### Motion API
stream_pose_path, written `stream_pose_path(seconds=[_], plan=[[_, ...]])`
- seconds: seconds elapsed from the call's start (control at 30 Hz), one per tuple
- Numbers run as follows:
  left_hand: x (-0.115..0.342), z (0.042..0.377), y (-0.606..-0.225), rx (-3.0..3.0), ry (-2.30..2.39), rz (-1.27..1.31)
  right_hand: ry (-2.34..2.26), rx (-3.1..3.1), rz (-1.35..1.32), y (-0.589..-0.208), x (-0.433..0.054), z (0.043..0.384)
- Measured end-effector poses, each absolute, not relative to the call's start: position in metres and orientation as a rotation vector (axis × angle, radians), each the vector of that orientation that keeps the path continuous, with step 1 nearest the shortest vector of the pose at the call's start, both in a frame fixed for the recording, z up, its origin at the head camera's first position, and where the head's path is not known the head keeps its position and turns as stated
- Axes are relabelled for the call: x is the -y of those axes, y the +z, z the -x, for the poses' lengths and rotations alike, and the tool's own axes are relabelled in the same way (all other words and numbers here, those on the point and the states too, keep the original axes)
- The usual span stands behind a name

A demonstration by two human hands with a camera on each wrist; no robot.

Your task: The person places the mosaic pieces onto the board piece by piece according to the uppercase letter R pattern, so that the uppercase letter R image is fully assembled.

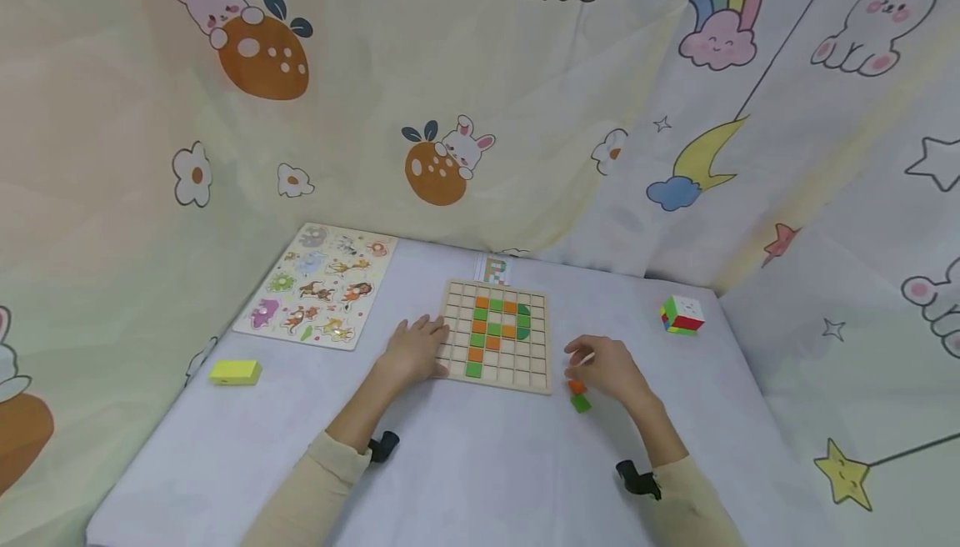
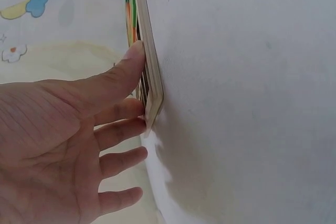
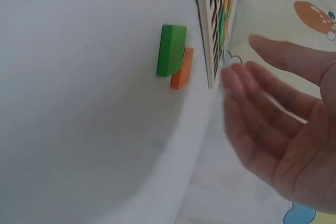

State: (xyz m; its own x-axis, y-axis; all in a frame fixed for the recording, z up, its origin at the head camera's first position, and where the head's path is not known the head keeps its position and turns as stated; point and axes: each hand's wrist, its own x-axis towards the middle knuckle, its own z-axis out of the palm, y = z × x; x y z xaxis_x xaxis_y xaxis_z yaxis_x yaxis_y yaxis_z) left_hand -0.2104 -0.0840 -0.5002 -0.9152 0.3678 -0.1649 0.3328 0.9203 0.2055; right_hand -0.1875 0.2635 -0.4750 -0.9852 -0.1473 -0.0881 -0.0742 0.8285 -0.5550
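Observation:
A wooden grid board [image 1: 510,370] lies mid-table, with orange and green square tiles and two rounded green pieces forming a P on it. My left hand [image 1: 415,350] rests against the board's left edge; in the left wrist view the thumb [image 2: 123,72] touches the side of the board and the fingers are spread. My right hand [image 1: 606,366] hovers just right of the board, fingers loosely bent and holding nothing. Below it lie an orange block [image 3: 182,72] and a green block [image 3: 171,50] close together on the tablecloth.
A small pattern card [image 1: 495,269] lies behind the board. To the left are an animal puzzle board [image 1: 318,284] and a yellow block [image 1: 236,373]. A colourful cube [image 1: 682,314] sits at the right. Printed curtains [image 1: 360,155] hang behind the table.

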Motion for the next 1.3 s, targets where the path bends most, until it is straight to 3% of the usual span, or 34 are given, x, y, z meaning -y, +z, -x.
stream_pose_path(seconds=[0.83,1.3], plan=[[0.085,0.207,-0.493,-2.858,0.276,-0.528,-0.794,-2.801,0.054,-0.500,-0.277,0.164],[0.083,0.207,-0.491,-2.861,0.305,-0.504,-0.965,-2.797,0.301,-0.492,-0.264,0.179]])
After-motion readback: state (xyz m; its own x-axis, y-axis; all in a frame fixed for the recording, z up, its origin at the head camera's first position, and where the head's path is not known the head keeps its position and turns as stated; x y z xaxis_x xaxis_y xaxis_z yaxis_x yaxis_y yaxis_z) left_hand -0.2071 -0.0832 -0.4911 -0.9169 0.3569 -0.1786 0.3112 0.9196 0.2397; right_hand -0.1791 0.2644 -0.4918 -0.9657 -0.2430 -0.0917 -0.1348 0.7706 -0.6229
